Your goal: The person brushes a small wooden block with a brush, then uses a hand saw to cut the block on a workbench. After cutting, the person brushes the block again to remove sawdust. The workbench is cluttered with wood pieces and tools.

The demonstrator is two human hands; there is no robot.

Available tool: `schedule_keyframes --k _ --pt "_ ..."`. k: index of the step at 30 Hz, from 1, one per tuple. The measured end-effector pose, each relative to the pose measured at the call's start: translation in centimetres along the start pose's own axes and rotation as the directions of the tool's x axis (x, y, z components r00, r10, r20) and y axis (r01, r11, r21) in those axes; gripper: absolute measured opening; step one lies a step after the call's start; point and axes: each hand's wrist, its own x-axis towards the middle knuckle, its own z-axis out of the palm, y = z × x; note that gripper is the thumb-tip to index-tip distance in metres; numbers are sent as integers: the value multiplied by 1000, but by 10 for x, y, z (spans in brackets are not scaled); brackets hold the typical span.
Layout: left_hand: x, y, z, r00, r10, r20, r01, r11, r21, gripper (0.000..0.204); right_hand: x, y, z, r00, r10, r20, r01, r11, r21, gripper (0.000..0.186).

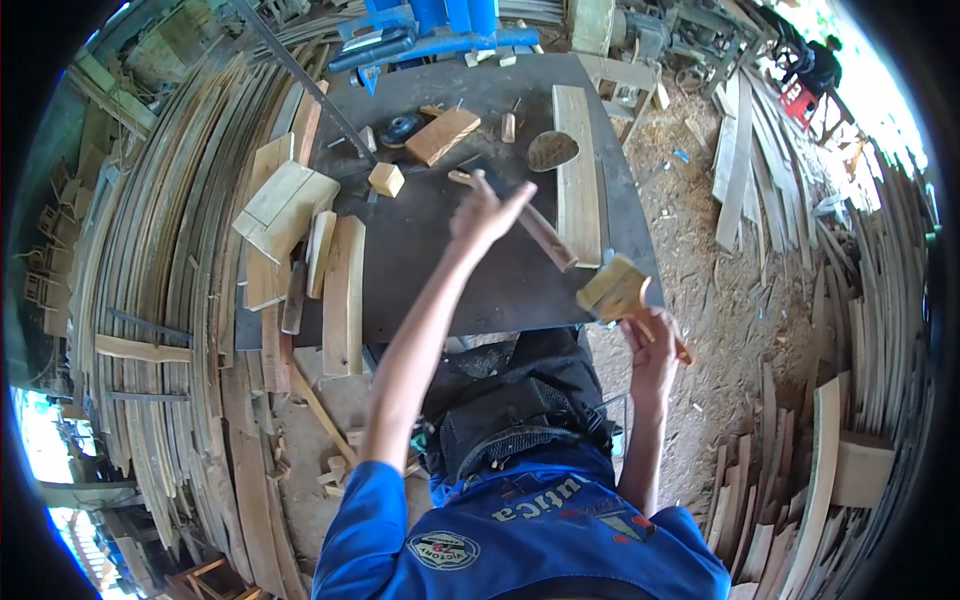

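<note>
My right hand point(652, 345) is closed around the handle of a wide flat brush point(612, 290) with pale yellowish bristles. It holds the brush off the table's front right corner. My left hand point(485, 212) is over the middle of the dark table point(420, 270), its thumb stretched out apart from the fingers. Beneath and beside it lies a tool with a long brown wooden handle point(548, 242); the hand partly hides its other end. Right of that tool rests a long pale board point(578, 180), with a round brownish piece point(553, 151) overlapping its left edge.
A wooden block point(443, 137), a small cube point(386, 179) and a dark round disc point(401, 130) lie farther back. Several cut boards point(343, 295) line the table's left edge. A blue machine point(430, 40) stands beyond it. Stacked planks point(170, 250) fill the left side.
</note>
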Motion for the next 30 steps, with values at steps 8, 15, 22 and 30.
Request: schedule_keyframes --k 8,15,22,30 --pt "1 -43 28 987 121 101 -106 984 -143 74 -6 -8 -1 993 14 119 3 990 -144 18" --pt "-95 -125 -108 983 178 33 -179 983 48 69 9 3 -8 954 145 264 -62 952 -301 24" --pt "-105 -148 -101 999 36 36 -39 994 98 63 12 6 44 899 167 405 21 907 -421 20" --pt "-78 -123 -75 931 342 -126 -303 919 253 37 0 -7 31 878 149 454 239 686 -687 15"
